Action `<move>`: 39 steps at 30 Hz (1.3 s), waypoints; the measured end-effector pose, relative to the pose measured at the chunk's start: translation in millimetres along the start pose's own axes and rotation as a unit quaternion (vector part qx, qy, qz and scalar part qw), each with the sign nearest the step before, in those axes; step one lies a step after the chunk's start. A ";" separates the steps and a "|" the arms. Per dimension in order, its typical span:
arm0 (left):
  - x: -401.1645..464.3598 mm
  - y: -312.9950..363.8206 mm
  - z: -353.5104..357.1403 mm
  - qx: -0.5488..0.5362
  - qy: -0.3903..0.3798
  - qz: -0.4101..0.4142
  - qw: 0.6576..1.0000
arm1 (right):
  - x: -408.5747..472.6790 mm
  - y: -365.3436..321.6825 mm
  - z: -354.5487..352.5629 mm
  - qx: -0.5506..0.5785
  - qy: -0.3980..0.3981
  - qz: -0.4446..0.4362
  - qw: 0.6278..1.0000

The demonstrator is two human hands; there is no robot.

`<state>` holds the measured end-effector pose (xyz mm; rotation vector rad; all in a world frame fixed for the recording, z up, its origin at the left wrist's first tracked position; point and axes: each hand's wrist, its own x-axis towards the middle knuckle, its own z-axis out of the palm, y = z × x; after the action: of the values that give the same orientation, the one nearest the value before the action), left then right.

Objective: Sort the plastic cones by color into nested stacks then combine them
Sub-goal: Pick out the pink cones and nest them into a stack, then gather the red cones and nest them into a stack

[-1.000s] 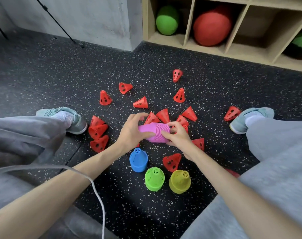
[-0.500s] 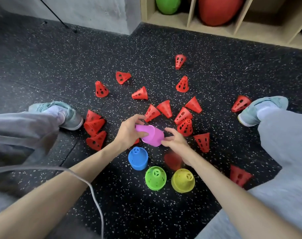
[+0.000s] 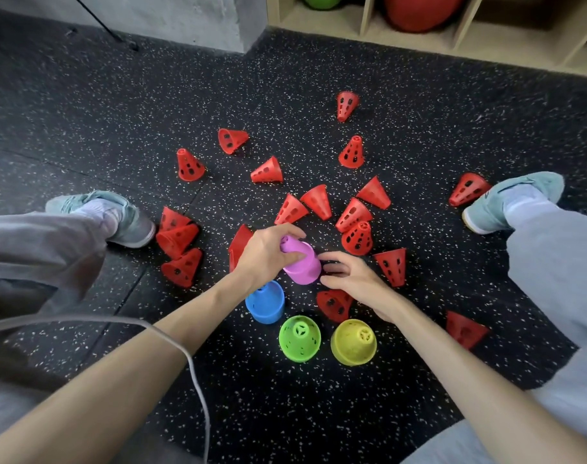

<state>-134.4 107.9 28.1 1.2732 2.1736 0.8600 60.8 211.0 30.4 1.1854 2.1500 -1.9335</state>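
Left hand (image 3: 268,252): is gripping the pink stack (image 3: 302,264), which is standing on the floor (image 3: 84,128).
Stacks sitting done: blue stack (image 3: 265,303), green stack (image 3: 299,338), yellow stack (image 3: 353,342).
Right hand (image 3: 355,279): is hovering beside the pink one with loose fingers, holding nothing.
Waiting: scattered red cones (image 3: 317,200), then combining.

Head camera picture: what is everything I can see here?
Red cones: about eighteen, red, scattered on floor.
Pink stack: one, pink, centre.
Blue stack: one, blue, under left wrist.
Green stack: one, green, nearest the person.
Yellow stack: one, yellow, beside green.
Green ball, red ball: one each, in shelf.
Cable: one, grey, over left forearm.
Shoes: two, teal, either side.
Left hand: grips pink stack.
Right hand: loosely curled beside it.
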 end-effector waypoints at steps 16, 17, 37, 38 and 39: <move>-7.7 26.8 10.0 0.213 -0.049 0.083 0.972 | -37.5 45.1 -22.9 -0.106 0.088 0.023 0.990; -8.4 28.1 10.2 0.223 -0.034 0.104 0.969 | -36.7 45.7 -22.3 -0.104 0.087 0.023 0.990; -2.3 52.1 87.7 0.084 -0.268 -0.035 0.959 | -47.3 70.2 -65.3 -0.118 0.146 0.040 0.981; -1.7 53.9 89.7 0.083 -0.278 -0.044 0.956 | -49.6 70.7 -69.0 -0.122 0.147 0.037 0.981; -1.7 55.3 91.7 0.087 -0.286 -0.051 0.953 | -51.3 71.7 -72.8 -0.126 0.148 0.032 0.980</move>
<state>-39.8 152.4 4.7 1.2801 1.8449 0.2138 168.8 243.4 11.5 1.5484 2.3702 -1.4791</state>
